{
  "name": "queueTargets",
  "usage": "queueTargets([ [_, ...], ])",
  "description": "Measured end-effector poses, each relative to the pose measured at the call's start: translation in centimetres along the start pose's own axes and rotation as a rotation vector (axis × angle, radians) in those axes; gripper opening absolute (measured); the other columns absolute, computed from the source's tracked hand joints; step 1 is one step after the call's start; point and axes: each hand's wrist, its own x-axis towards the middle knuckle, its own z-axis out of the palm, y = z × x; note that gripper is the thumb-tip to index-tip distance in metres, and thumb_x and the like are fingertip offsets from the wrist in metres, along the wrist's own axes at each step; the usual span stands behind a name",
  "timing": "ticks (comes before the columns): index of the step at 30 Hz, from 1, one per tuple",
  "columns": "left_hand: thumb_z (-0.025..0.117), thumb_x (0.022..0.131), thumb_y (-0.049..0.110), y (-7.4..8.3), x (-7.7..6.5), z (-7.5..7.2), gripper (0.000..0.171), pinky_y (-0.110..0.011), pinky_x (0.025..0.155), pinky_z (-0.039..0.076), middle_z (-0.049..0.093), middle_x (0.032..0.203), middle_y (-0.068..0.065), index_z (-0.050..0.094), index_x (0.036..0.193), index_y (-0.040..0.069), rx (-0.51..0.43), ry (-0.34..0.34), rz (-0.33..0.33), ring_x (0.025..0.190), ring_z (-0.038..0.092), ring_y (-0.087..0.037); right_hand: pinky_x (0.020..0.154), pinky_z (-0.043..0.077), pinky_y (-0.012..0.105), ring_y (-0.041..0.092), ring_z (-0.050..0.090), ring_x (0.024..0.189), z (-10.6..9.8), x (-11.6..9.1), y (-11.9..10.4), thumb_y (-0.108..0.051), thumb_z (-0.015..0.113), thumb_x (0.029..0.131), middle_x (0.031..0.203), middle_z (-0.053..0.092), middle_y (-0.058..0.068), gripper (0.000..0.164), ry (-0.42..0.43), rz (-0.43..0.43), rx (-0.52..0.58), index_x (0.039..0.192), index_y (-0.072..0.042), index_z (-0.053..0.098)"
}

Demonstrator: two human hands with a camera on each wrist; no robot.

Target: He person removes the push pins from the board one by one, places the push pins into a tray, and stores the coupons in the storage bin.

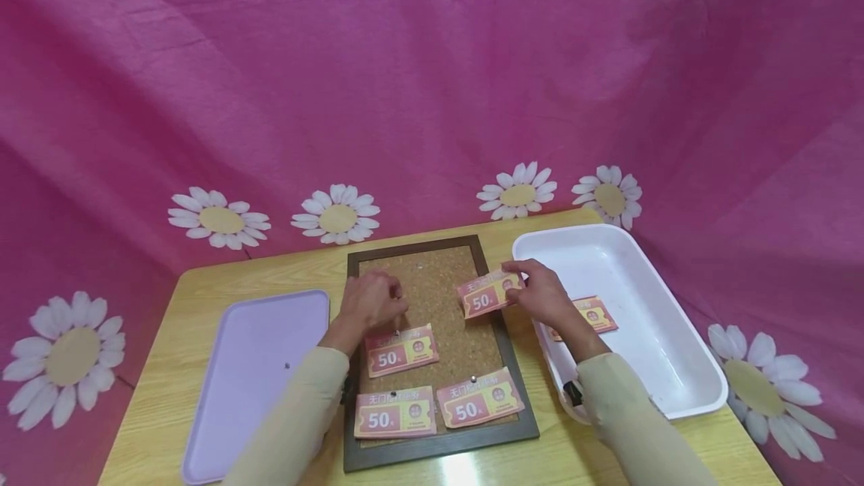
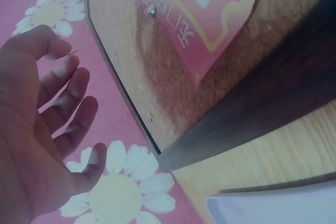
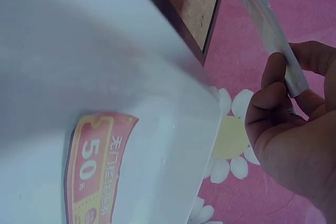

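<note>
My right hand (image 1: 544, 295) pinches a red and yellow coupon (image 1: 483, 295) by its right end, over the upper right of a dark-framed cork board (image 1: 466, 336). Seen edge-on in the right wrist view, that coupon (image 3: 270, 30) sits between thumb and fingers. Above the board's left half, my left hand (image 1: 373, 301) pinches a pushpin, its thin point (image 2: 74, 52) poking out past the thumb and forefinger. Three coupons are pinned lower on the board: one at middle left (image 1: 402, 351), one at bottom left (image 1: 396, 412), one at bottom right (image 1: 480, 398).
Right of the board stands a deep white tray (image 1: 648, 366) with a coupon (image 1: 599, 313) inside, partly behind my right forearm. To the left lies a flat lilac tray (image 1: 259, 343) bearing a small dark pin (image 1: 286, 366). A pink flowered curtain (image 1: 418, 111) hangs behind the wooden table (image 1: 162, 396).
</note>
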Motion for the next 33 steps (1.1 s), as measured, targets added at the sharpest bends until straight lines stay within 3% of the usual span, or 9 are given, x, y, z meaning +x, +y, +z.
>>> queueTargets([
  [11,0.064,0.072,0.035,-1.1,-1.1,-0.8,0.009,-0.042,0.074,0.040,0.058,0.071,0.010,0.062,0.065,0.028,0.005,-0.043,-0.050,0.071,0.051,-0.012,0.064,0.043,0.028,0.020,0.057,0.078,-1.6,-0.4,0.9,-0.011,0.066,0.081,0.122,0.058,0.015,0.050,0.037,-0.032,-0.002,0.130,-0.009,0.059],
  [18,0.065,0.072,0.037,-2.6,-2.0,-1.0,0.009,-0.041,0.070,0.045,0.062,0.078,0.011,0.067,0.072,0.028,0.013,0.022,-0.021,0.077,0.058,-0.015,0.062,0.043,0.028,0.021,0.056,0.079,-2.7,-0.7,1.5,-0.011,0.066,0.083,0.113,0.058,0.016,0.050,0.034,0.007,-0.006,0.132,-0.008,0.057],
  [23,0.066,0.070,0.036,-3.8,-3.0,-1.3,0.012,-0.039,0.064,0.045,0.063,0.078,0.010,0.070,0.075,0.026,0.027,0.088,-0.002,0.077,0.058,-0.018,0.065,0.042,0.028,0.023,0.054,0.084,-3.3,-1.0,2.0,-0.012,0.065,0.085,0.118,0.056,0.017,0.050,0.025,0.035,-0.023,0.134,-0.009,0.055],
  [29,0.068,0.070,0.037,-4.7,-4.4,-2.0,0.011,-0.037,0.064,0.044,0.061,0.076,0.009,0.067,0.070,0.026,0.043,0.102,-0.015,0.077,0.057,-0.018,0.068,0.041,0.028,0.025,0.054,0.089,-3.8,-1.4,2.8,-0.014,0.064,0.086,0.120,0.054,0.017,0.052,0.013,0.065,-0.047,0.137,-0.009,0.053],
  [33,0.068,0.072,0.037,-5.3,-5.3,-2.3,0.010,-0.040,0.068,0.045,0.065,0.084,0.006,0.066,0.069,0.027,0.033,0.102,-0.028,0.081,0.057,-0.020,0.068,0.041,0.029,0.025,0.054,0.090,-4.0,-1.5,3.4,-0.014,0.065,0.086,0.121,0.054,0.018,0.053,0.006,0.074,-0.046,0.137,-0.008,0.052],
])
